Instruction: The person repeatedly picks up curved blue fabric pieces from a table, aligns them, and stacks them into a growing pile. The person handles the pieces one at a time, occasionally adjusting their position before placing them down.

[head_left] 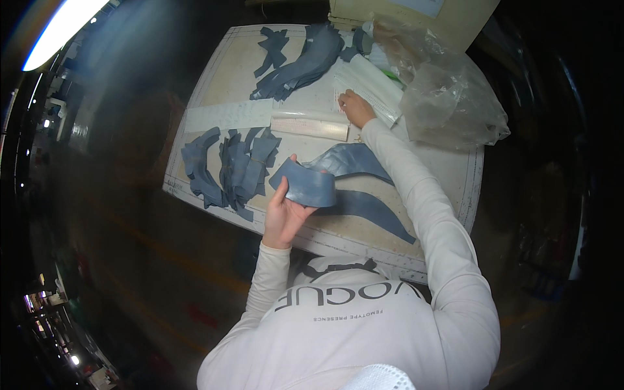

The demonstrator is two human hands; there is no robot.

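Note:
My left hand [285, 222] is closed around a curved, smooth blue-grey cut piece [307, 186], which looks like leather and is held up over the near part of the table. My right hand [357, 109] reaches farther out with its fingers bent together at the edge of a glossy pale sheet [374, 83]; whatever they pinch is too small to make out. Just left of it lies a pale strip or roll of film [311, 125]. Under and beside the held piece rest two long curved blue pieces, an upper one [356, 156] and a lower one [370, 209].
Bundles of blue cut pieces [244, 162] lie at the table's left, with another stack [305, 62] and a small pile [272, 49] at the back. A crumpled clear plastic bag [448, 97] covers the back right corner. A white paper strip [227, 116] lies left of centre.

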